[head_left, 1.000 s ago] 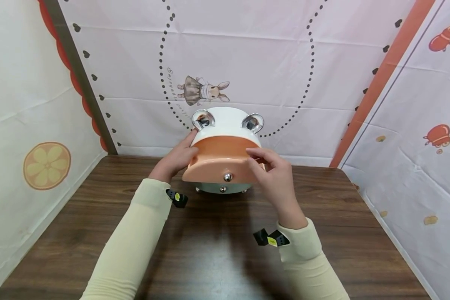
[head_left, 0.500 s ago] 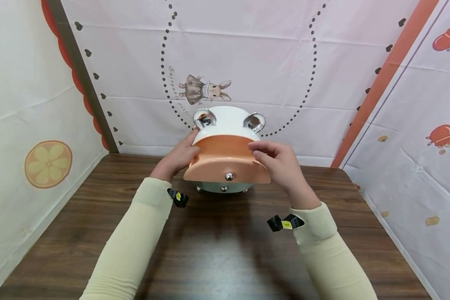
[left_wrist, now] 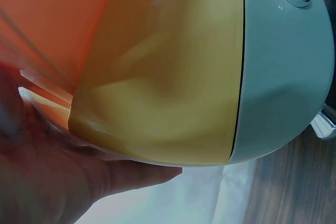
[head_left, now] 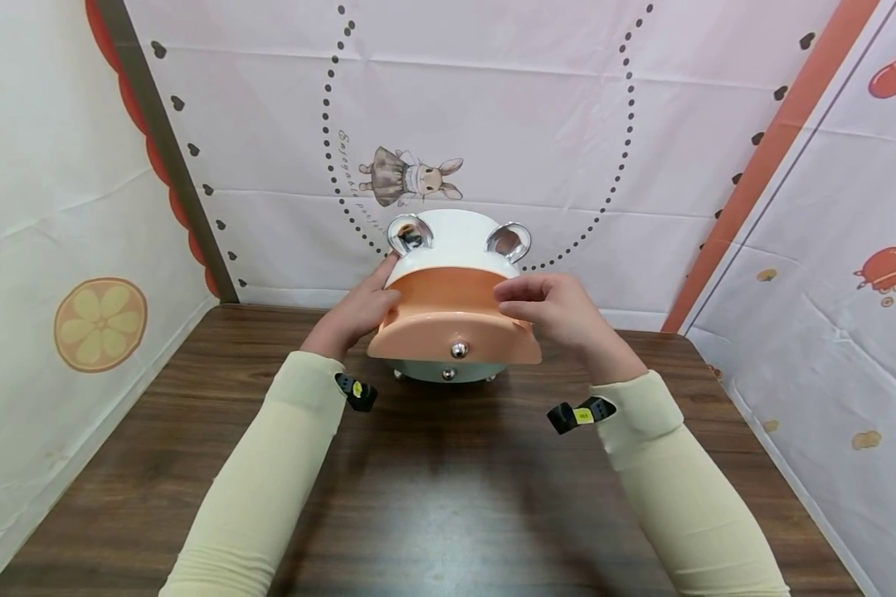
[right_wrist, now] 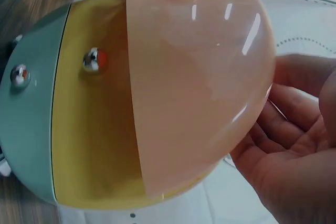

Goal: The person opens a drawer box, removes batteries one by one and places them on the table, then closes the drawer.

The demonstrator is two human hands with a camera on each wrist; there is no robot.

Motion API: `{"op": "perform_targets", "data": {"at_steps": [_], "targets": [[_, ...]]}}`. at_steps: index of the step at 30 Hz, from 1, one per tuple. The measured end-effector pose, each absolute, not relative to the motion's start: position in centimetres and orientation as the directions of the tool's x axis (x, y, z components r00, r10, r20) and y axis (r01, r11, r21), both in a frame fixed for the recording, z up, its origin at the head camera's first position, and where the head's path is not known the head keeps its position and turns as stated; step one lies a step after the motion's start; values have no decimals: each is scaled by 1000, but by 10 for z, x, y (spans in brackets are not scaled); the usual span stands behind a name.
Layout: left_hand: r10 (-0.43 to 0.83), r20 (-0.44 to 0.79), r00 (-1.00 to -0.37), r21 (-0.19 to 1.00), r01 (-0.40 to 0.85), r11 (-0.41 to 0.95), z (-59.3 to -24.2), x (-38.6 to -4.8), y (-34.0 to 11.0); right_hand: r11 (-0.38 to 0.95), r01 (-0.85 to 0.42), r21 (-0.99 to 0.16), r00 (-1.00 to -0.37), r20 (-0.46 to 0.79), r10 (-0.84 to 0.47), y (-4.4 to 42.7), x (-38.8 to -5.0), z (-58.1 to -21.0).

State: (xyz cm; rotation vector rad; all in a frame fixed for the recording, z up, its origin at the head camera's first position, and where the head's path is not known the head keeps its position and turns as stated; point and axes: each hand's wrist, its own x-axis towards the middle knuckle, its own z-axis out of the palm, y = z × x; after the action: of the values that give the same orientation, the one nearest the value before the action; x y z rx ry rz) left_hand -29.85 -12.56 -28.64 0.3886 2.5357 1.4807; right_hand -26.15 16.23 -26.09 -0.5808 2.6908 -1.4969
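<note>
Drawer [head_left: 454, 323] stands pulled out toward the person, its opening just left of the right hand's [head_left: 567, 319] fingertips. That hand has shifted outward over the past second, baring the front's right corner while the drawer stays put; the pull looks finished, leaving the inside reachable from above. Thumb and forefinger are slightly parted, nothing visible between them (the right wrist view loses their tips behind the drawer front). The left hand [head_left: 354, 315] holds the box [head_left: 459, 236] by its side, thumb toward the front, apparently steadying it. Both hands crowd the drawer's ends; its front overhangs the yellow drawer [right_wrist: 94, 150], closed below the fingers, with the green drawer [right_wrist: 31, 135] lower again, above the table [head_left: 433, 497]. Beyond the fingers rise two chrome ears [head_left: 409, 238], then the wall cloth [head_left: 552, 149] with its rabbit print [head_left: 411, 176].
</note>
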Motion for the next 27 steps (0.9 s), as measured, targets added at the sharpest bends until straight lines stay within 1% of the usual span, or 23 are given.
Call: {"op": "perform_targets", "data": {"at_steps": [3, 8, 15, 24, 27], "targets": [[318, -24, -948, 869, 138, 476, -279, -289, -124, 497, -309, -811, -928, 143, -344, 162, -267, -260], [314, -32, -949, 869, 129, 478, -277, -285, -124, 511, -304, -804, -922, 113, -371, 163, -274, -260], [322, -25, -946, 875, 135, 465, -277, -287, -124, 556, -287, -780, -911, 43, -410, 158, -282, -258], [326, -11, -945, 878, 147, 455, -277, -285, -123, 610, -302, -732, -874, -42, -484, 150, -287, -254], [319, 19, -948, 875, 170, 453, -290, -298, -125, 618, -314, -721, -858, -62, -509, 149, -287, -254]]}}
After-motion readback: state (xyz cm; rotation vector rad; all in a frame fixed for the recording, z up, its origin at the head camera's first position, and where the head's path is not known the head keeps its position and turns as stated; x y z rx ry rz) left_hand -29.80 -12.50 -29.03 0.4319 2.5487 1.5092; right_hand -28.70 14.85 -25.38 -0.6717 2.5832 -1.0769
